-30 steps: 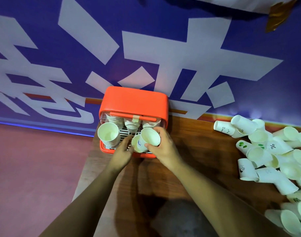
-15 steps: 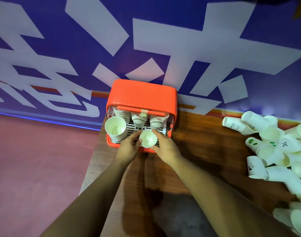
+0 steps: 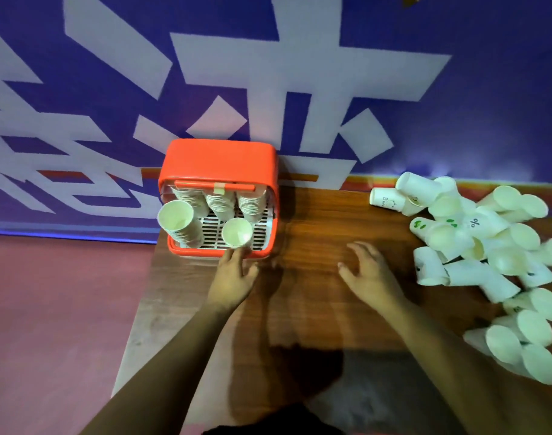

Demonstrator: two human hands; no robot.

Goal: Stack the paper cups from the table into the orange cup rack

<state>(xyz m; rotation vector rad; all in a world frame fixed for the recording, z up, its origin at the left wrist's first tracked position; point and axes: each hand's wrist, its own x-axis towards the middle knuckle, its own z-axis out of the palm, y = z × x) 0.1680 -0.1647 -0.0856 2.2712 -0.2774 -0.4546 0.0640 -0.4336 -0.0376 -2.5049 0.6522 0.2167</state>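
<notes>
Wooden table (image 3: pixel 315 221) carries orange cup rack (image 3: pixel 218 158) and loose paper cups (image 3: pixel 488 246).

One head-worn wide-angle camera looks down from close above and in front of the orange cup rack (image 3: pixel 218 161), facing the purple banner (image 3: pixel 488 89) behind it.

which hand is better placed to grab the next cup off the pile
Right. The right hand is open over the table, close to the pile of loose cups on that side. The left hand is at the front edge of the orange rack, farther from the pile.
</notes>
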